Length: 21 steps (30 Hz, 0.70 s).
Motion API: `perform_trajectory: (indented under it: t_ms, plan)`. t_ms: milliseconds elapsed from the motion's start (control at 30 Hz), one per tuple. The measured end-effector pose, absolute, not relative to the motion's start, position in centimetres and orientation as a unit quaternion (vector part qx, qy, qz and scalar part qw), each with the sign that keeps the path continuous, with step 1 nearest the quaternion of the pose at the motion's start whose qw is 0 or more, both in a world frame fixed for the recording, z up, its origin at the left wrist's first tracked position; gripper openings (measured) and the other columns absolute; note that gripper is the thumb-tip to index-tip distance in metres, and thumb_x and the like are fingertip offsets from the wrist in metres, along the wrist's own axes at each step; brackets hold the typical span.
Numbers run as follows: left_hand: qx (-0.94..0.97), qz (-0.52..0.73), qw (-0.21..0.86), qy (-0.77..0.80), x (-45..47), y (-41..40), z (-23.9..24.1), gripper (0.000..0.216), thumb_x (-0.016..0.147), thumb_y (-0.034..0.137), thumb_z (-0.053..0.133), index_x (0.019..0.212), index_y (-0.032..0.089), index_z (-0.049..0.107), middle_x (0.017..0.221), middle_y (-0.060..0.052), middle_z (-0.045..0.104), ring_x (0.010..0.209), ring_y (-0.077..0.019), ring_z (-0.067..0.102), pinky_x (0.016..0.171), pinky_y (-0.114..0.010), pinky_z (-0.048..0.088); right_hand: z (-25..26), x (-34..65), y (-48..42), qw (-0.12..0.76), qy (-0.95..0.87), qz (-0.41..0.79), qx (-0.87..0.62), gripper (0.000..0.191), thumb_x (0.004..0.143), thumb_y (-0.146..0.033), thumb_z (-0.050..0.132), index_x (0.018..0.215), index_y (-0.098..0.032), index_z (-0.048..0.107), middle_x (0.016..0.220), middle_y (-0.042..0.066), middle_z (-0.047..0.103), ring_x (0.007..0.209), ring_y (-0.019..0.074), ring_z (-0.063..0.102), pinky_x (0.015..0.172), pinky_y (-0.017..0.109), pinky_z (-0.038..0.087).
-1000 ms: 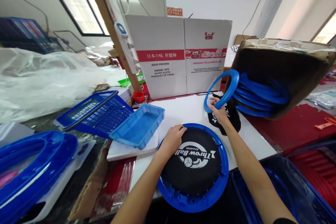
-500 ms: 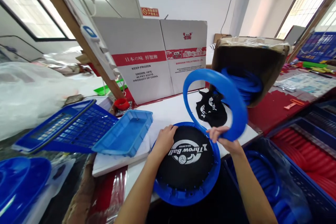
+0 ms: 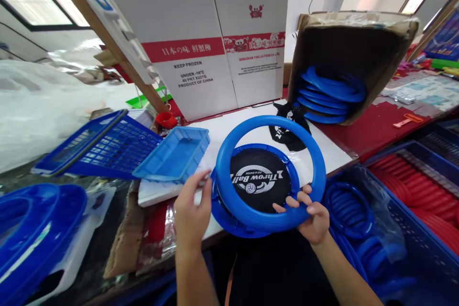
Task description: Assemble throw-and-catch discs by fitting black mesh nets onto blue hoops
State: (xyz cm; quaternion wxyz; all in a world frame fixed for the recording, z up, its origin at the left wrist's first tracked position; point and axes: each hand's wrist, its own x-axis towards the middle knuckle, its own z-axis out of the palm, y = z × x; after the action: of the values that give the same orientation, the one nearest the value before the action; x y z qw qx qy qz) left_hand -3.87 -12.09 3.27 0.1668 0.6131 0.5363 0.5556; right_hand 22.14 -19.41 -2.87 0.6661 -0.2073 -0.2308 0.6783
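My right hand (image 3: 311, 214) grips a blue plastic ring (image 3: 315, 162) by its near edge and holds it flat, just above a blue round frame with black "Throw Ball" mesh (image 3: 258, 179) at the white table's front edge. My left hand (image 3: 191, 210) is raised at the ring's left side, fingers apart, touching or almost touching its rim. More blue rings (image 3: 328, 91) lie stacked inside a tipped cardboard box (image 3: 376, 52) at the back right. Black mesh pieces (image 3: 292, 126) lie in front of that box.
A light blue tray (image 3: 175, 153) and a dark blue crate (image 3: 100, 146) lie to the left. A white printed carton (image 3: 201, 38) stands upright behind the table (image 3: 333, 153). Bins of blue rings (image 3: 353, 210) and red rings (image 3: 430, 186) are at lower right. Blue moulded parts (image 3: 32, 220) lie at far left.
My right hand brought the ring from the tipped box, swung it down from upright to flat over the mesh frame. My left hand left the mesh and rose to the ring's left edge.
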Motion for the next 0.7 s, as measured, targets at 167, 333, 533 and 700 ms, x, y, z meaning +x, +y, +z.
perform_trajectory:
  t_ms: [167, 333, 533, 700]
  plan:
    - [0.226, 0.711, 0.353, 0.564, 1.3, -25.1, -5.0, 0.011, 0.090, 0.048, 0.072, 0.091, 0.038, 0.067, 0.061, 0.004, 0.045, 0.052, -0.0166, 0.043, 0.050, -0.032, 0.038, -0.9, 20.6, -18.7, 0.622, -0.234, 0.708, -0.242, 0.037, 0.077, -0.028, 0.075, 0.111, -0.036, 0.063, 0.101, -0.001, 0.076, 0.106, 0.0267, 0.073, 0.111, 0.064, 0.052]
    - [0.209, 0.600, 0.593, 0.495, 5.6, -28.6, -9.7, 0.057, 0.086, 0.069, 0.072, 0.127, 0.030, 0.062, 0.109, -0.007, 0.073, 0.073, -0.0183, 0.068, 0.064, -0.032, 0.055, -0.9, 24.2, -19.5, 0.426, -0.356, 0.752, -0.355, 0.048, 0.091, -0.061, 0.069, 0.118, -0.021, 0.066, 0.097, 0.010, 0.079, 0.074, 0.0220, 0.077, 0.057, 0.031, 0.064]
    - [0.250, 0.576, 0.612, 0.480, 5.7, -25.1, -9.0, 0.072, 0.083, 0.060, 0.081, 0.141, 0.025, 0.058, 0.140, -0.012, 0.067, 0.136, -0.0303, 0.060, 0.116, -0.043, 0.047, 0.4, 29.1, -21.8, 0.109, -0.593, 0.718, -0.348, 0.064, 0.098, -0.072, 0.053, 0.079, -0.013, 0.069, 0.053, 0.003, 0.064, 0.033, 0.0077, 0.047, 0.031, 0.017, 0.028]
    - [0.233, 0.607, 0.628, 0.427, 6.7, -23.9, -6.5, 0.072, 0.079, 0.051, 0.086, 0.141, 0.025, 0.060, 0.129, -0.011, 0.072, 0.128, -0.0316, 0.066, 0.115, -0.049, 0.049, 5.0, 28.5, -21.9, 0.336, -0.803, 0.377, -0.316, 0.021, 0.101, -0.039, 0.066, 0.103, -0.021, 0.076, 0.086, 0.008, 0.077, 0.083, 0.0195, 0.074, 0.077, 0.031, 0.060]
